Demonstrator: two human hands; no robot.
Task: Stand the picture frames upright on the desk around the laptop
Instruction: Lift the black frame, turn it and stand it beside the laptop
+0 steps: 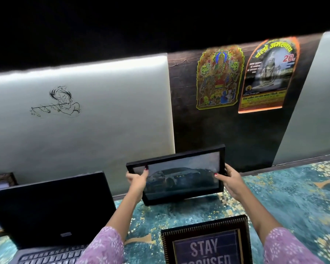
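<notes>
A black picture frame with a dark car picture stands tilted on its lower edge on the desk, to the right of the open black laptop. My left hand grips the frame's left side and my right hand grips its right side. A second frame reading "STAY FOCUSED" lies flat at the near edge, below the first. A third frame's corner peeks out behind the laptop at the far left.
The desk has a teal, gold-flecked surface. A wall with a pale panel, a line drawing and two posters rises right behind the desk.
</notes>
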